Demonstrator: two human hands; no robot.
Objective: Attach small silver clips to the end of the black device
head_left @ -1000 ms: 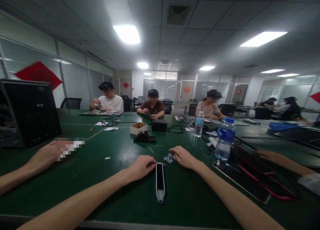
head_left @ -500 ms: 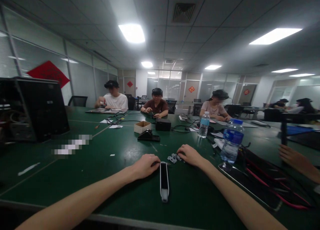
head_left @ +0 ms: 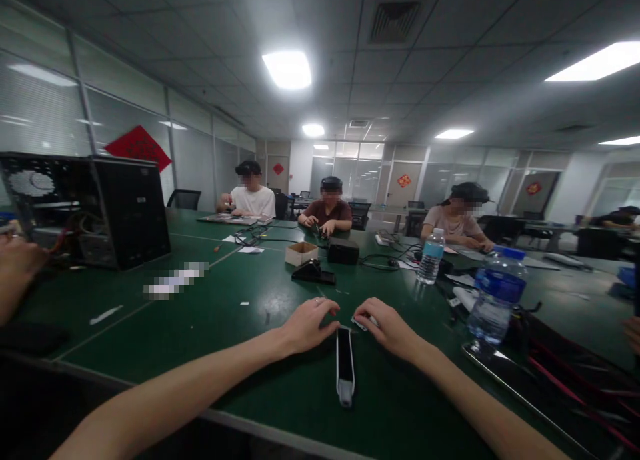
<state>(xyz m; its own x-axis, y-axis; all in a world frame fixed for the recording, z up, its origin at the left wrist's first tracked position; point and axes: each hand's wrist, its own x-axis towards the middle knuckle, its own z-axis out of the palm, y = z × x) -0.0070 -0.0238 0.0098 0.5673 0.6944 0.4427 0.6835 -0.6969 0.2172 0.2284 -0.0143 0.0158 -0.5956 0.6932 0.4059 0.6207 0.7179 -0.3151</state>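
Observation:
My left hand (head_left: 313, 325) rests on the green table, thumb and fingers apart, with nothing visible between them. Its thumb is close to the far end of a long, narrow device (head_left: 345, 363) with a pale frame and a black face, lying lengthwise toward me. To the right, the fingers of my right hand (head_left: 387, 325) curl down over small grey metal pieces (head_left: 359, 324). Only a bit of these shows at the fingertips; the hand covers the others.
Beyond the hands stand a black stand (head_left: 313, 272), an open box (head_left: 301, 253) and a black block (head_left: 343, 251). A small bottle (head_left: 431, 259) and a large bottle (head_left: 495, 297) are on the right. A computer case (head_left: 133, 210) is at left, with another person's hand (head_left: 20, 267) by it.
The view has swung left. My left hand has spread its thumb and fingers, and my right hand has come over the small grey metal pieces, hiding most of them.

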